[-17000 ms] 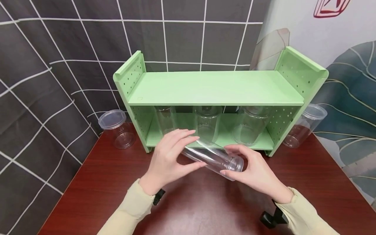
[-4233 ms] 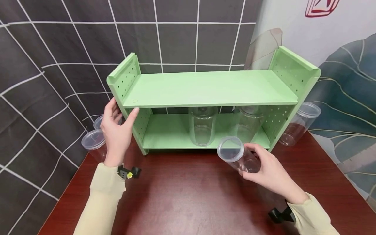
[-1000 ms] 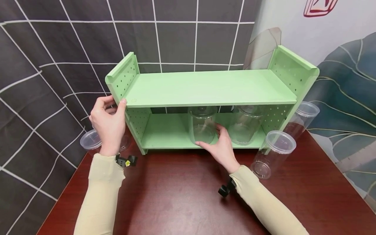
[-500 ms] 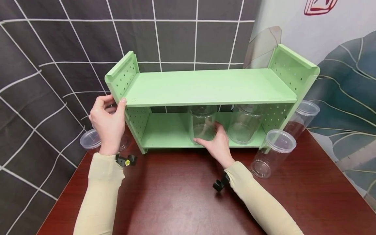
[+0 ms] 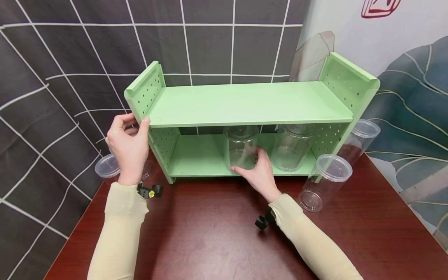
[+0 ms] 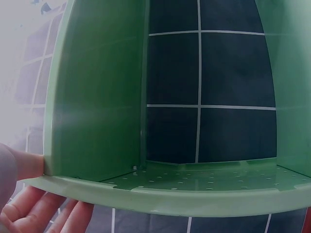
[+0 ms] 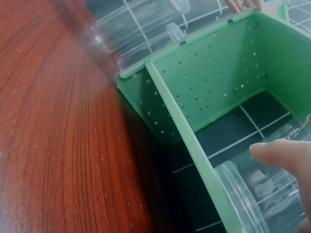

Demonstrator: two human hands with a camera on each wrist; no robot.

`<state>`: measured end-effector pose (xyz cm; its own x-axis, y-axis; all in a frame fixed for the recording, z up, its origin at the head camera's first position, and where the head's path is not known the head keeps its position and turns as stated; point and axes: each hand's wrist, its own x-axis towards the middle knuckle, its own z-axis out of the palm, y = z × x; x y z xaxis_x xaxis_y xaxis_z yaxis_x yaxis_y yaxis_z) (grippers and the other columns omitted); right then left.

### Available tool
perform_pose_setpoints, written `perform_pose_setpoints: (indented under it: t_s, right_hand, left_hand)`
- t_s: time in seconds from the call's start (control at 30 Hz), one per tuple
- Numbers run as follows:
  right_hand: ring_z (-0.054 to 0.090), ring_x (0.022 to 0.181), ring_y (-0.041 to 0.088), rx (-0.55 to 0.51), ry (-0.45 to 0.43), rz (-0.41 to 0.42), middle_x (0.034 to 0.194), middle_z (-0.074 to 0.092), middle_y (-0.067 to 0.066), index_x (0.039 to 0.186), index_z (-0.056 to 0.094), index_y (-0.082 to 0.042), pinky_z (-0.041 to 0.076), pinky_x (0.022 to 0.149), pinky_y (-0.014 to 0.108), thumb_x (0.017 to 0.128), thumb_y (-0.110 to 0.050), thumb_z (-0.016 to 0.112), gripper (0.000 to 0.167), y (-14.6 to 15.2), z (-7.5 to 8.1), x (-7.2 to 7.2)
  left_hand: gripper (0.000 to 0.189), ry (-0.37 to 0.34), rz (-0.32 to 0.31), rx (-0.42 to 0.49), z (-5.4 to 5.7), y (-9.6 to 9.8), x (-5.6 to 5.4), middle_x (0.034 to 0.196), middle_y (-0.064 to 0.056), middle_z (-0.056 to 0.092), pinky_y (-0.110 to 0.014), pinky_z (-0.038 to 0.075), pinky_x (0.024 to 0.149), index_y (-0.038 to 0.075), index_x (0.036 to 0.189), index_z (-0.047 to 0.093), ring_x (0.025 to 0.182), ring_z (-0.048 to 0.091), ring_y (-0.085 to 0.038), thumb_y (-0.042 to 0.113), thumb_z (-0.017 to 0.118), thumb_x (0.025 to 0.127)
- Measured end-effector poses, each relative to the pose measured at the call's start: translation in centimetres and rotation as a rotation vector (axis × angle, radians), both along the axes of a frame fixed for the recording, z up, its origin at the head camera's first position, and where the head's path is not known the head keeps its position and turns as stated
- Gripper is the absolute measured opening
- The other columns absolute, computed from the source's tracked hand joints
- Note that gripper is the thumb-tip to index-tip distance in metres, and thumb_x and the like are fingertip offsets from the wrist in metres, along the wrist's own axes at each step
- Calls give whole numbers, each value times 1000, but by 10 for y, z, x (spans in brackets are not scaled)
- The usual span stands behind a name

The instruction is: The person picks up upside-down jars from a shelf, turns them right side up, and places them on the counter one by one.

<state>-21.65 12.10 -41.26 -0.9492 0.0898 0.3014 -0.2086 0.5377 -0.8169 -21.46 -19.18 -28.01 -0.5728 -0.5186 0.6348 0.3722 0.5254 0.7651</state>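
Note:
A green two-tier shelf [image 5: 252, 103] with perforated side panels stands on the table. My left hand [image 5: 127, 149] grips its left panel by the front edge; in the left wrist view the thumb lies on one side and the fingers [image 6: 34, 211] on the other. Inside the lower tier, a clear plastic jar [image 5: 235, 153] stands upright in the middle. My right hand [image 5: 260, 171] holds this jar low down, thumb at the front and fingers round its right side. Another clear jar [image 5: 289, 153] stands to its right on the same tier.
A clear lidded jar [image 5: 323, 184] stands on the brown table [image 5: 217, 233] in front of the shelf's right end, with another jar [image 5: 364, 132] behind it. Beside the left panel are a lidded jar [image 5: 107, 166] and one mostly hidden by the left hand. A grid-patterned wall [image 5: 210, 50] rises behind.
The lower tier's left jar is gone since the oldest frame. The jar held by the right hand 4.2 seconds ago now stands at right. In the last second, both hands have barely moved.

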Motion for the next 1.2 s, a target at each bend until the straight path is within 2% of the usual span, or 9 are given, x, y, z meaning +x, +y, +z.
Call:
perform_pose_setpoints:
  t_s: [0.2,0.4,0.6,0.77,0.97,1.1,1.2]
  right_hand:
    - [56,113,27,-9,17,29,124,57,12,137,49,-3,50,97,40,67,-39,96,92,7,1,8]
    - [59,112,29,11,-11,42,122,58,12,136,48,-3,51,97,41,66,-42,95,94,13,3,18]
    - [62,113,29,21,-37,59,120,61,10,134,47,-7,52,97,43,66,-43,95,91,21,4,27]
    - [64,109,29,28,-23,73,116,63,10,132,48,-8,53,94,44,65,-41,97,89,28,5,37]
    - [64,105,25,47,26,93,113,62,2,129,50,-14,53,91,46,63,-44,97,87,36,6,47]
    - [62,106,22,47,65,113,114,62,-3,126,51,-17,52,92,43,62,-42,98,83,39,9,54]
    - [63,110,22,45,70,126,117,61,-4,129,52,-19,52,95,43,63,-39,98,83,41,12,60]
  left_hand:
    - [22,5,0,-2,0,0,0,100,-8,75,-14,53,69,4,106,74,71,64,0,17,79,89]
    - [24,20,-5,-9,-1,-1,1,98,-5,75,-17,54,70,0,107,73,71,65,0,15,78,90]
    - [23,17,-11,-2,-1,-1,1,99,-6,75,-16,54,70,2,107,73,71,65,0,16,78,90]
    - [22,15,-18,9,0,0,-1,99,-7,75,-16,54,70,4,106,74,72,66,-2,17,79,89]
    - [26,16,-52,29,-1,-1,-1,100,-7,75,-18,55,73,2,108,73,75,66,-4,18,80,89]
    - [34,-2,-75,71,-1,-2,2,111,-4,72,-21,56,78,6,118,70,84,68,-9,18,81,88]
    - [45,58,-87,91,2,7,11,126,-4,65,-24,52,90,7,127,62,102,65,-13,15,81,87]
